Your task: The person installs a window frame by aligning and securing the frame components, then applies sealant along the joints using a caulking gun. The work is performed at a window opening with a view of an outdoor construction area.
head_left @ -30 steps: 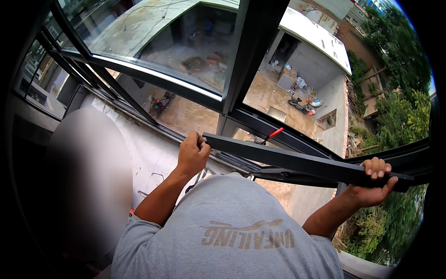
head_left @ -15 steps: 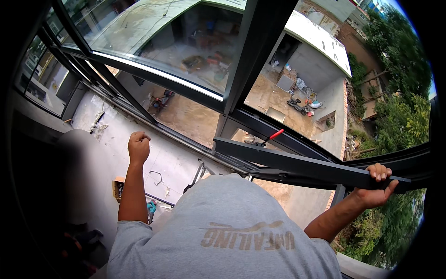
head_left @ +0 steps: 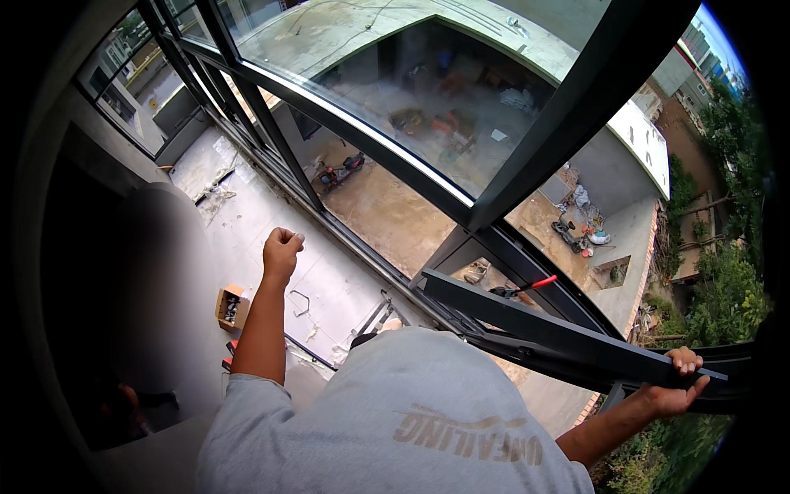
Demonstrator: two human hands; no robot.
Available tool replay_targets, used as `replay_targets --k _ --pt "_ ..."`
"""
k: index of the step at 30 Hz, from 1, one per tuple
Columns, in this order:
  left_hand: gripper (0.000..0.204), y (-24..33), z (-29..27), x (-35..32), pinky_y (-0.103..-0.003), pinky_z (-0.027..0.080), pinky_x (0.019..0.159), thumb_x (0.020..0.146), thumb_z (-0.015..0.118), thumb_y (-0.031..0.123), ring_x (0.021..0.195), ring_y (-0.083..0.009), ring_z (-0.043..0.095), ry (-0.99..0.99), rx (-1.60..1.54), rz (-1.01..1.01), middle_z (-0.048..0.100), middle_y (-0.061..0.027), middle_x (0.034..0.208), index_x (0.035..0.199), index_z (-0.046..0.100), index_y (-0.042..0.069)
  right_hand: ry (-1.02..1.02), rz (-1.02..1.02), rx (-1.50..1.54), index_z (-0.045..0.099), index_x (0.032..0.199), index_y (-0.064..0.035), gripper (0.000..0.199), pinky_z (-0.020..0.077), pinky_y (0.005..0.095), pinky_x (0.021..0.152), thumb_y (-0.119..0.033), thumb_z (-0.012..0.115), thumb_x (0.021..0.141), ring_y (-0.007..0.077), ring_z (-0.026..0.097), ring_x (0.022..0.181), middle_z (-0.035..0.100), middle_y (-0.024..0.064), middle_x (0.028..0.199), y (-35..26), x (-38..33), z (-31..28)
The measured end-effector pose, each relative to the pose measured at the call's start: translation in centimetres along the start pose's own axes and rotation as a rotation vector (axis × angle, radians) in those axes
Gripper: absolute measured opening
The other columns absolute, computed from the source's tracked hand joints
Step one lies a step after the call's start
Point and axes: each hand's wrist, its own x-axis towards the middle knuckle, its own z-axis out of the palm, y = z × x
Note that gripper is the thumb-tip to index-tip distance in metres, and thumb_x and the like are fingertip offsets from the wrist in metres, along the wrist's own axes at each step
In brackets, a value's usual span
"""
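Note:
My left hand is raised over the pale floor, its fingers closed in a pinch. Something small may be between the fingertips, too small to name. Out to the right, my right hand is wrapped round the end of a dark grey metal bar. The bar slants from the middle of the window frame down to that hand. Just beyond the bar, a red-handled tool lies across the frame; its head is partly hidden.
Large glass panes in dark frames stand ahead, with a lower yard beyond. An open cardboard box of small parts sits on the floor at left. Trees grow outside at right. A bent metal piece lies near my left arm.
The view has turned left, so the frames and yard sit further right in it. My left hand stays raised and pinched; my right hand keeps its grip on the bar's end.

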Motion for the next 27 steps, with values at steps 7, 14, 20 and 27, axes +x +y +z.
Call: replay_targets --k 7,14,20,27 --pt "0.060 8.0 5.9 -8.7 -0.035 0.049 0.105 0.096 0.080 0.043 0.117 -0.0201 0.065 -0.719 -0.167 0.096 0.070 -0.0119 0.122 0.133 0.064 -0.001 -0.014 0.036 -0.049 0.057 0.107 -0.0042 0.037 0.0467 0.0339 0.070 -0.041 0.058 0.108 0.0177 0.052 0.072 0.054 0.0054 0.082 4.1 -1.7 2.1" --pt "0.069 18.4 12.1 -13.1 -0.044 0.053 0.094 0.069 0.096 0.034 0.107 -0.0384 0.067 -1.152 0.446 0.743 0.072 -0.0192 0.113 0.124 0.069 0.002 0.152 -0.060 -0.057 0.064 0.106 -0.0085 0.051 0.0494 0.0404 0.068 -0.058 0.052 0.107 0.0211 0.057 0.070 0.060 0.0052 0.079 6.5 -4.6 5.8" --pt "0.054 19.4 14.9 -11.6 -0.045 0.051 0.071 0.061 0.095 0.026 0.078 -0.0394 0.066 -1.173 0.467 0.823 0.066 -0.0186 0.083 0.098 0.064 0.002 0.450 -0.133 -0.280 0.064 0.108 -0.0071 0.047 0.0562 0.0435 0.079 -0.053 0.056 0.106 0.0252 0.067 0.080 0.068 0.0091 0.088 4.7 -7.9 6.3" --pt "0.040 21.7 19.0 -13.4 -0.050 0.054 0.072 0.086 0.084 0.042 0.079 -0.0413 0.068 -1.282 0.549 1.170 0.071 -0.0177 0.087 0.097 0.071 0.005 0.090 0.760 -1.388 0.061 0.098 -0.0046 0.037 0.0506 0.0332 0.077 -0.034 0.082 0.094 0.0150 0.060 0.083 0.065 0.0043 0.089 4.5 -20.7 1.3"
